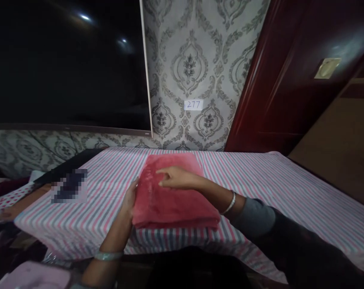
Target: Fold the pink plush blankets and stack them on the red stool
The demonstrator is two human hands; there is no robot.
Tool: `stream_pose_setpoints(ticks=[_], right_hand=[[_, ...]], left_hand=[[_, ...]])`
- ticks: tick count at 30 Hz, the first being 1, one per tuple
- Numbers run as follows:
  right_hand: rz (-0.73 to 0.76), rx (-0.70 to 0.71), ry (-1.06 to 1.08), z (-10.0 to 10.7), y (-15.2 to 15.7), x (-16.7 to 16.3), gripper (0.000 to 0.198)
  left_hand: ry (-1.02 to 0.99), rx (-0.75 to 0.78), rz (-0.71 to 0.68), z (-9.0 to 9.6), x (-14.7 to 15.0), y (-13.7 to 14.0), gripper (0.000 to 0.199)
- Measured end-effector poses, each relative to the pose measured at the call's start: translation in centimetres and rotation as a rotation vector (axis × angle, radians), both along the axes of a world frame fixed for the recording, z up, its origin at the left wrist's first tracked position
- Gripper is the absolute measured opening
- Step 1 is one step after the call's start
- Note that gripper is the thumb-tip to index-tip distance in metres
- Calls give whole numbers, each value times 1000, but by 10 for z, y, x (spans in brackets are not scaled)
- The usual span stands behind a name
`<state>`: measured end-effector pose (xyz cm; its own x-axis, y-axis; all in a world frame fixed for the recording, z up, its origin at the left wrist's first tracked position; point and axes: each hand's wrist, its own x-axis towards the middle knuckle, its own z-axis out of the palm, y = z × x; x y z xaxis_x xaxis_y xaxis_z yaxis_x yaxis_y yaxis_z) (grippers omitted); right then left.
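Observation:
A red, plush, folded cloth, like a blanket or large towel (176, 206), lies flat on the table covered with a striped cloth. Its thick folded edge faces me. Along its left side rests my left hand (130, 197), touching the edge with fingers stretched out and partly hidden from view. My right hand (177, 178) is over the upper middle of the red cloth. Its index finger and thumb are apart, with nothing visible between them, and the other fingers are hard to make out. Small pale marks show on the fabric near the fingertips.
The pink, white and grey striped cover (245, 176) drapes over the table's front edge. A blurred-out dark item (70, 185) lies to the left. Behind are a large television (64, 68), patterned wallpaper with a "277" label (193, 104), and a dark red door frame (260, 84).

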<state>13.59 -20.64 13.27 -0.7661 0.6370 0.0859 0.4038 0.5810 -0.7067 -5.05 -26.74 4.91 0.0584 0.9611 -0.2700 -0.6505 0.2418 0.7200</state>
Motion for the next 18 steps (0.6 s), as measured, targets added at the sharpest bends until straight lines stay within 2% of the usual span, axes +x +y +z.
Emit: stream_pose_setpoints(ticks=[2,4,7,9,11,13,18], right_hand=[[-163,-59,-24,-30,4,17,42],[-381,-13,-7,-58,10,48,37],[-648,35,49,-94,13,103,39],[-762,-75,89,-114,6,131,45],[-779,-236,145,-130,-7,146,51],[-733,-359,243,-139,-20,148,57],[-616,-526,517,-141,-41,135,84]], left_hand=[[28,-147,-31,2,-11,-2,45],[101,-222,-15,2,-18,1,38],[225,-190,43,4,-24,16,29],[292,-160,42,7,-26,31,25],[345,-152,17,11,-27,47,25],[423,-110,38,14,-25,64,26],[564,50,196,14,-26,96,52]])
